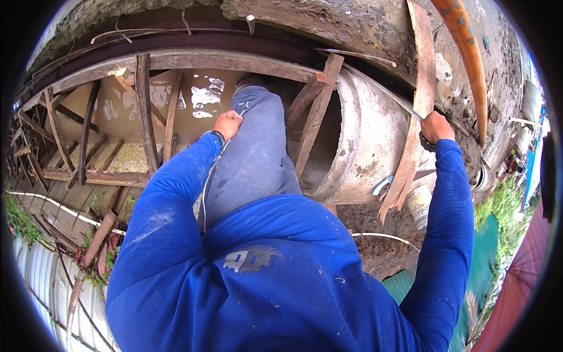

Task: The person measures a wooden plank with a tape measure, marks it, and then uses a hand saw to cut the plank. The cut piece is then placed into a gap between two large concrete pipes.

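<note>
My left hand (229,125) is closed in a fist against the side of my grey-blue trouser leg (258,141), near the knee. Whether cloth or something else is inside that fist is hidden. Out to the right, my right hand (436,127) is closed around the end of a long thin metal bar (381,89). The bar slants up and left across the top of a concrete pipe (375,132). Just beside this hand a rough wooden plank (423,64) stands over the pipe, and a splintered board (404,176) hangs down its side.
Muddy water (199,97) fills the trench on the left, crossed by wooden struts (142,105). An orange pipe (466,53) slopes down at the upper right. A dirty white bucket (419,206) stands below the splintered board. Corrugated sheets (47,287) lie at the lower left.
</note>
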Demonstrator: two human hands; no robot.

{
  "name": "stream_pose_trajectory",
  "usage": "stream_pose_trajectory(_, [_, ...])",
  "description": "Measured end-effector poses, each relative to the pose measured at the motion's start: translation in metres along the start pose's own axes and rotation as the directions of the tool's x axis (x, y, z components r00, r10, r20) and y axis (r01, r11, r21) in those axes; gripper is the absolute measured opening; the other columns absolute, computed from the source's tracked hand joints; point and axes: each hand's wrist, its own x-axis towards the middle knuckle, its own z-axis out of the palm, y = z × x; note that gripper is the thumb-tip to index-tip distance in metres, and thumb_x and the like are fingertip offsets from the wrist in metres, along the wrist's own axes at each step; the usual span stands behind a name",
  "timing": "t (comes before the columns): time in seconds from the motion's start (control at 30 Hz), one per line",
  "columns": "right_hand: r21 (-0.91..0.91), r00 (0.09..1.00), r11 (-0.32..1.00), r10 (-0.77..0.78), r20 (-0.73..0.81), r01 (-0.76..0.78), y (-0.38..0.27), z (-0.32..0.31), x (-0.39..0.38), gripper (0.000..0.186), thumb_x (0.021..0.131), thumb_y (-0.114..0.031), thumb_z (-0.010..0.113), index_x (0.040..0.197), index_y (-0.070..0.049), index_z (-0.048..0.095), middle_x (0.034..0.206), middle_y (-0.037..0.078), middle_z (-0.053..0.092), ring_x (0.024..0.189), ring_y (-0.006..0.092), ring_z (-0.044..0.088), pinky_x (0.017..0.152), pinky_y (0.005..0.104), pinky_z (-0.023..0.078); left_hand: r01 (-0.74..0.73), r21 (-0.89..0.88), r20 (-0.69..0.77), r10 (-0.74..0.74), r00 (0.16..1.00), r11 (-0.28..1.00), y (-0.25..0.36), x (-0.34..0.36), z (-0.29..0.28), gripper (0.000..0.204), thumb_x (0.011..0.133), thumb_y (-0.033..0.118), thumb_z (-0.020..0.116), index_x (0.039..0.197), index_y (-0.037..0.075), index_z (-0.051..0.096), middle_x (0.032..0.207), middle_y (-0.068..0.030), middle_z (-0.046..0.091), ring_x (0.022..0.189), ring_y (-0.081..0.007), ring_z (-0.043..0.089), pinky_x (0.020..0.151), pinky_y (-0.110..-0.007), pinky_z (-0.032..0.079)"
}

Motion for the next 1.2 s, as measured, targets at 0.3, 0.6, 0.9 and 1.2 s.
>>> stream_pose_trajectory(0.3, [-0.011, 0.990, 0.994, 0.112, 0.084, -0.111, 0.012, -0.016, -0.052, 0.042, 0.096, -0.020, 0.054, 0.120, 0.006, 0.075, 0.128, 0.033, 0.070, 0.124, 0.0486, 0.067, 0.108, 0.0529, 0.053, -0.055, -0.002, -0.009, 0.055, 0.998, 0.998, -0.007, 0.002, -0.009, 0.026, 0.095, 0.029, 0.070, 0.097, 0.004, 0.076, 0.098, -0.0174, 0.078, 0.097, -0.0302, 0.074, 0.089, -0.041, 0.056])
stream_pose_trajectory(0.6, [0.321, 0.975, 0.922, 0.219, 0.028, -0.216, 0.100, 0.049, -0.267, 0.028, 0.091, -0.026, 0.068, 0.095, -0.001, 0.080, 0.104, 0.027, 0.077, 0.099, 0.0446, 0.075, 0.088, 0.0552, 0.060, -0.442, 0.224, 0.315, 0.365, 0.876, 0.869, -0.013, 0.077, -0.041, 0.032, 0.101, 0.034, 0.064, 0.092, 0.004, 0.071, 0.091, -0.0172, 0.074, 0.087, -0.0298, 0.072, 0.078, -0.043, 0.057])
stream_pose_trajectory(0.9, [0.680, 0.908, 0.616, 0.372, 0.194, -0.398, 0.008, 0.153, -0.382, 0.028, 0.085, -0.021, 0.066, 0.101, -0.008, 0.084, 0.109, 0.019, 0.081, 0.101, 0.0337, 0.079, 0.086, 0.0480, 0.062, -0.112, 0.128, 0.559, 0.021, 0.829, 0.985, 0.242, 0.065, -0.012, 0.006, 0.104, 0.017, 0.064, 0.104, 0.011, 0.063, 0.075, -0.0008, 0.060, 0.051, -0.0130, 0.054, 0.042, -0.030, 0.042])
stream_pose_trajectory(1.2, [0.773, 0.819, 0.397, 0.510, 0.262, -0.494, -0.012, 0.162, -0.404, 0.021, 0.089, -0.016, 0.066, 0.097, -0.011, 0.086, 0.105, 0.015, 0.082, 0.099, 0.0317, 0.080, 0.081, 0.0460, 0.062, -0.470, 0.415, 0.716, 0.039, 0.697, 0.779, 0.392, 0.022, 0.080, 0.022, 0.105, 0.027, 0.066, 0.111, 0.006, 0.069, 0.087, -0.0022, 0.070, 0.064, -0.0115, 0.063, 0.058, -0.029, 0.050])
